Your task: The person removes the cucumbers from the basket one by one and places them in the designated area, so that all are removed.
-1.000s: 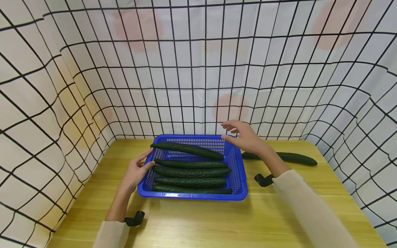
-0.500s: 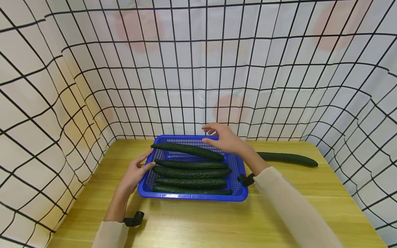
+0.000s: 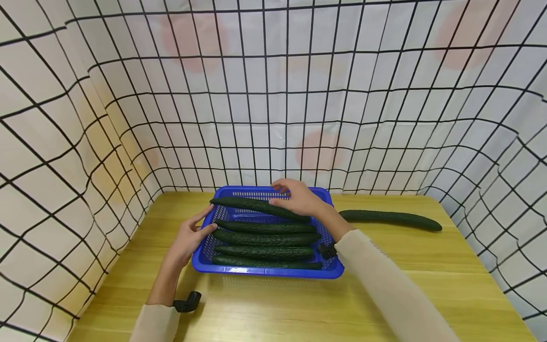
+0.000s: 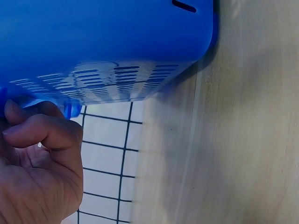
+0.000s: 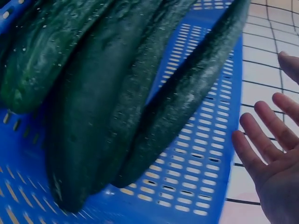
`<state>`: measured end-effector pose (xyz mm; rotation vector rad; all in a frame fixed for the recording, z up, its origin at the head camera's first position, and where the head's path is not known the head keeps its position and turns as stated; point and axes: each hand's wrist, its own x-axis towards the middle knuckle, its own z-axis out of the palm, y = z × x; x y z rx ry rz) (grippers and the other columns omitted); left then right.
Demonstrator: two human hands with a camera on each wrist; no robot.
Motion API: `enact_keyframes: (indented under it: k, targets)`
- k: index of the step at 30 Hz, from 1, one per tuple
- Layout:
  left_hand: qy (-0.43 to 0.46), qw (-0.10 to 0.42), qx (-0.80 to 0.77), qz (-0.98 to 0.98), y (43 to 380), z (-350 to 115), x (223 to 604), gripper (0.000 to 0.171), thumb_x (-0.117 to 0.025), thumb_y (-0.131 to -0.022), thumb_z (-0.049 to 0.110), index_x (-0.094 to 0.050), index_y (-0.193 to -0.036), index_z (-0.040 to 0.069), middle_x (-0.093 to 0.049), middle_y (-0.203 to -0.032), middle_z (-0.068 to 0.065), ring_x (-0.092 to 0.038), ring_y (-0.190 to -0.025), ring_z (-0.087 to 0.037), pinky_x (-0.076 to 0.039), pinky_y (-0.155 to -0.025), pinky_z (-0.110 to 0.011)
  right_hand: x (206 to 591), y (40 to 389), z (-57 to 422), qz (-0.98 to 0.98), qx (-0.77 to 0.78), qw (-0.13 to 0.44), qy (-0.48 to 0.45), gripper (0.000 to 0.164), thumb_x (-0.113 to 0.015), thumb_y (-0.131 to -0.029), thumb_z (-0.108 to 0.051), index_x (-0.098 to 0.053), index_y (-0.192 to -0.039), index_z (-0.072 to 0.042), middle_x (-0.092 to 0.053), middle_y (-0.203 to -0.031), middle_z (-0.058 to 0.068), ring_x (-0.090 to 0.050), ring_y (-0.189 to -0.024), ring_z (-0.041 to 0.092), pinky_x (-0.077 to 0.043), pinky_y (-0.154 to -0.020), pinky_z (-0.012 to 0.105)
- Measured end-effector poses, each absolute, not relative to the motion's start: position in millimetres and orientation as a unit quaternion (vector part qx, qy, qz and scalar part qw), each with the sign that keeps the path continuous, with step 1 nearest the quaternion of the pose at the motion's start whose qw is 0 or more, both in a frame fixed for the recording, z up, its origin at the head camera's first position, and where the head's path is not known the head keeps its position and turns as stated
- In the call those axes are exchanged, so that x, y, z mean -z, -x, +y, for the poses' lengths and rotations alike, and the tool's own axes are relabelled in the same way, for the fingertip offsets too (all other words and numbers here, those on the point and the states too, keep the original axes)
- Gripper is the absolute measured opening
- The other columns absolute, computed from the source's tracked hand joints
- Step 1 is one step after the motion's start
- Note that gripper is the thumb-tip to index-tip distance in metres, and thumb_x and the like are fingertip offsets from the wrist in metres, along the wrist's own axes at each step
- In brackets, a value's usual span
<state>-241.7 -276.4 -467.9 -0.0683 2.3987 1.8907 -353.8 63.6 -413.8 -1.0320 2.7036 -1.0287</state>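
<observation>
A blue plastic basket (image 3: 269,272) holds several dark green cucumbers lying lengthwise. My left hand (image 3: 185,240) grips its left rim, the thumb over the edge; in the left wrist view the fingers (image 4: 46,128) curl beside the perforated wall. The rearmost cucumber (image 3: 243,203) lies slanted, apart from the front group, with its left end up near the rim. Over its right half hovers my right hand (image 3: 301,197), fingers parted and nothing held. The right wrist view shows that palm beside the basket's back wall, near the slanted cucumber (image 5: 182,100).
Another cucumber (image 3: 393,217) lies on the wooden table (image 3: 273,308) to the right of the basket, its left end near the right forearm. Black wire mesh (image 3: 265,121) over pale sheeting rises behind the table and along both sides.
My right hand has moved left from the basket's back right corner and come down over the rearmost cucumber. The left hand stays at the left rim.
</observation>
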Motion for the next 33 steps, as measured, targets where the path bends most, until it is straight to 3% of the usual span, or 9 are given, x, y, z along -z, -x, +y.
enact_keyframes:
  k: [7,21,28,33]
  targets:
    - [0.024,0.047,-0.628,0.776,241,-275,472,0.064,-0.067,-0.101,0.025,-0.041,-0.158,0.036,-0.068,-0.124,-0.031,-0.077,-0.080,-0.031,-0.065,-0.067,-0.046,428,352,57,0.885,0.317,0.065,0.335,0.055,-0.069,-0.100,-0.032,-0.054,-0.147,-0.007,-0.060,-0.143,0.011,-0.059,-0.126,0.029,-0.051,-0.107,0.048]
    - [0.025,0.044,-0.627,0.777,242,-278,470,0.064,-0.067,-0.102,0.025,-0.040,-0.159,0.036,-0.069,-0.124,-0.030,-0.077,-0.081,-0.030,-0.065,-0.068,-0.046,438,354,50,0.907,0.235,0.105,0.333,0.061,-0.069,-0.100,-0.034,-0.050,-0.152,-0.007,-0.054,-0.152,0.012,-0.055,-0.136,0.032,-0.047,-0.113,0.050]
    - [0.026,0.047,-0.622,0.781,243,-278,469,0.065,-0.067,-0.101,0.026,-0.040,-0.159,0.037,-0.066,-0.129,-0.031,-0.077,-0.082,-0.031,-0.065,-0.068,-0.045,442,353,47,0.919,0.197,0.102,0.325,0.062,-0.069,-0.099,-0.039,-0.053,-0.150,-0.009,-0.050,-0.146,0.016,-0.053,-0.133,0.032,-0.047,-0.110,0.051]
    - [0.026,0.047,-0.627,0.777,244,-278,469,0.066,-0.068,-0.100,0.025,-0.041,-0.159,0.035,-0.066,-0.129,-0.031,-0.077,-0.084,-0.032,-0.065,-0.068,-0.046,443,353,46,0.917,0.215,0.105,0.318,0.055,-0.069,-0.099,-0.039,-0.056,-0.144,-0.011,-0.056,-0.142,0.013,-0.055,-0.132,0.030,-0.048,-0.110,0.050]
